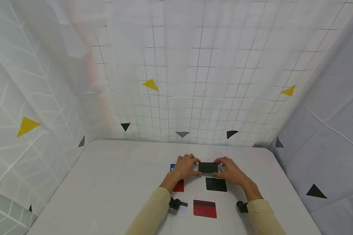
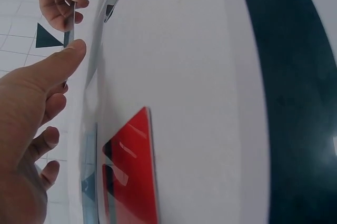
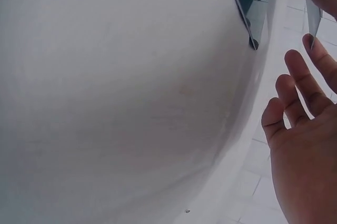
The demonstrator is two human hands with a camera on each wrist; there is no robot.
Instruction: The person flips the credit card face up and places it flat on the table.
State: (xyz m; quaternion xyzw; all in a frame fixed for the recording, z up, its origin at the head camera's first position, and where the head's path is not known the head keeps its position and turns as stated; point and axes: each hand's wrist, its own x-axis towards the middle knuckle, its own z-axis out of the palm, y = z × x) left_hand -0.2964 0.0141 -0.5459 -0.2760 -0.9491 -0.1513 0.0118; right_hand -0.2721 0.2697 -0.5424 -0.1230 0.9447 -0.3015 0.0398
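**Dark card [image 1: 208,167] held crosswise just right of lower centre**

Leftmost in the head view, a blue card [image 1: 172,166] shows only as a sliver beside the left hand [image 1: 185,166], whose thumb and forefinger grip the dark card's left end. Below, the left arm covers part of a red card [image 1: 180,186], and a black wrist device [image 1: 175,204] hides part of a white card [image 1: 183,210]. The dark card's long axis runs left to right; which end is its top, I cannot tell. Under it lie a striped red card [image 1: 205,209] and a second dark card [image 1: 216,184]. Rightmost, the right hand [image 1: 229,170] grips the opposite end with thumb and forefinger. The left wrist view shows the held card nearly edge-on, largely behind fingers.
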